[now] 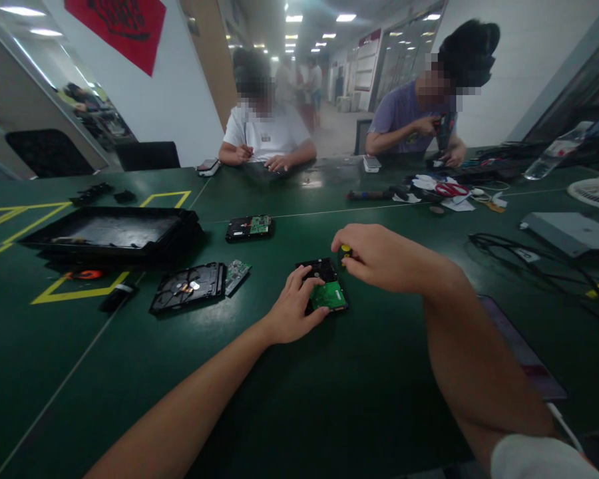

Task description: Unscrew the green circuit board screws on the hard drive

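A hard drive (335,297) with a green circuit board lies on the table in front of me. My left hand (295,307) rests over its left side, fingers bent across it and thumb at the near edge, holding it. Just right of the drive, my right hand (374,258) is closed around a screwdriver (346,251) with a yellow and black handle. Its tip is hidden or too small to make out. A second hard drive (249,228) lies farther off. To the left are a black plastic casing (187,287) and a loose circuit board (237,276).
Stacked black trays (114,233) stand at the left near yellow tape marks. On the right are a phone or tablet (522,349), a grey metal box (574,233), cables (522,249) and a bottle (558,152). Two people sit working across the table (279,426).
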A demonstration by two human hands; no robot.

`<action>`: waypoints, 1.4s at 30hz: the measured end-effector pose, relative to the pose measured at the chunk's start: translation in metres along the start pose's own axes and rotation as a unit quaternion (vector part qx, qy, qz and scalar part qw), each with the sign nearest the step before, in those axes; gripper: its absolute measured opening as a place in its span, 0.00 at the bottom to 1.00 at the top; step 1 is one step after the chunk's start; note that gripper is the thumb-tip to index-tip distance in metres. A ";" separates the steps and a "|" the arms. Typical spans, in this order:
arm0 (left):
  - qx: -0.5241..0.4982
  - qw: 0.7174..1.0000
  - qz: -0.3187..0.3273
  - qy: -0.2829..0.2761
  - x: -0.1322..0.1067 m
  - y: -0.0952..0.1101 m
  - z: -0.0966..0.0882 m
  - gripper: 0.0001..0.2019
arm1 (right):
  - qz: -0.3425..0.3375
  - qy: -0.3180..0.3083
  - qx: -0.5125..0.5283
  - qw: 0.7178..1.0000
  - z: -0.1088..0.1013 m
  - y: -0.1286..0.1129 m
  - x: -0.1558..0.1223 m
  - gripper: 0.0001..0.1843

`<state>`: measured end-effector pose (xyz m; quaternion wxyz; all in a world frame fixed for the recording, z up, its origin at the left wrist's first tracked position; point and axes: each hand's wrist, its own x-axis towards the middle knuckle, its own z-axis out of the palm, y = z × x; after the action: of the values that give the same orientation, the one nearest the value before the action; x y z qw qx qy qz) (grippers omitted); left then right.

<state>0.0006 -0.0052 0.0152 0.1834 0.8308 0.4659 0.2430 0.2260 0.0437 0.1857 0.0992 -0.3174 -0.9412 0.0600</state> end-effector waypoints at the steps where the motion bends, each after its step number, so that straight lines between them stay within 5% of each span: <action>1: 0.000 1.000 -0.001 -0.001 0.000 -0.001 0.001 0.27 | 0.001 0.000 0.000 1.000 0.000 0.000 0.000 0.11; 11: -0.002 1.000 -0.003 0.000 0.000 -0.001 0.001 0.27 | 0.085 0.019 0.018 0.996 -0.003 -0.008 -0.001 0.10; 30: -0.012 1.000 0.000 0.017 -0.001 -0.001 0.001 0.27 | 0.057 0.082 0.041 0.994 0.011 -0.003 0.005 0.06; 42: -0.004 1.000 -0.007 0.015 -0.003 -0.002 0.000 0.29 | 0.068 0.160 0.007 0.985 0.045 -0.013 0.010 0.09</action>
<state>-0.0025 -0.0067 0.0137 0.1817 0.8232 0.4729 0.2561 0.2006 0.0371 0.1460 0.2460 -0.3855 -0.8891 0.0214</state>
